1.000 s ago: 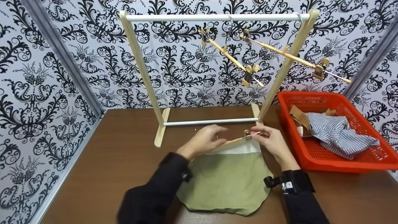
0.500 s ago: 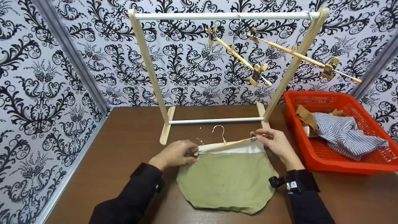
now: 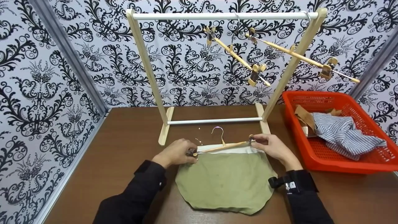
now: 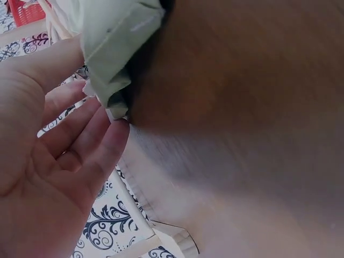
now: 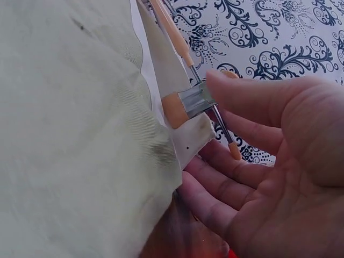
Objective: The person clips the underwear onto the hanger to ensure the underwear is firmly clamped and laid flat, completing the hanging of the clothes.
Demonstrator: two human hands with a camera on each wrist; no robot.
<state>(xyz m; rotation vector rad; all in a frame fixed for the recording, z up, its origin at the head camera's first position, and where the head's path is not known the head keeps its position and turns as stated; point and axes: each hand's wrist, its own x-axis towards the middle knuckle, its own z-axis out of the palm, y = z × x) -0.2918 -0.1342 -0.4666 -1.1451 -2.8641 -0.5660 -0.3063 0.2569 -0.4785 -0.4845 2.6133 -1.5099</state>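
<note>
An olive-green garment (image 3: 227, 180) with a white top band lies flat on the brown table. Along that band runs a wooden clip hanger (image 3: 225, 147), its metal hook pointing to the rack. My left hand (image 3: 177, 152) grips the hanger's left clip, mostly covered by the fingers; in the left wrist view its fingertips touch the cloth's folded corner (image 4: 115, 75). At the other end my right hand (image 3: 273, 147) pinches the right clip (image 5: 188, 102), thumb on its handle. The clip's wooden tip sits against the white band (image 5: 191, 137), with other fingers behind the cloth.
A wooden rack (image 3: 146, 62) with a white top rail (image 3: 192, 16) stands behind the garment. Two clip hangers, one nearer (image 3: 233, 56) and one farther right (image 3: 289, 53), hang from it. At right, a red basket (image 3: 335, 166) holds striped cloth (image 3: 345, 133) and brown cloth.
My left hand has moved from over the hanger's middle out to its left clip. The right hand has shifted from the bar's end onto the right clip. The view has turned slightly.
</note>
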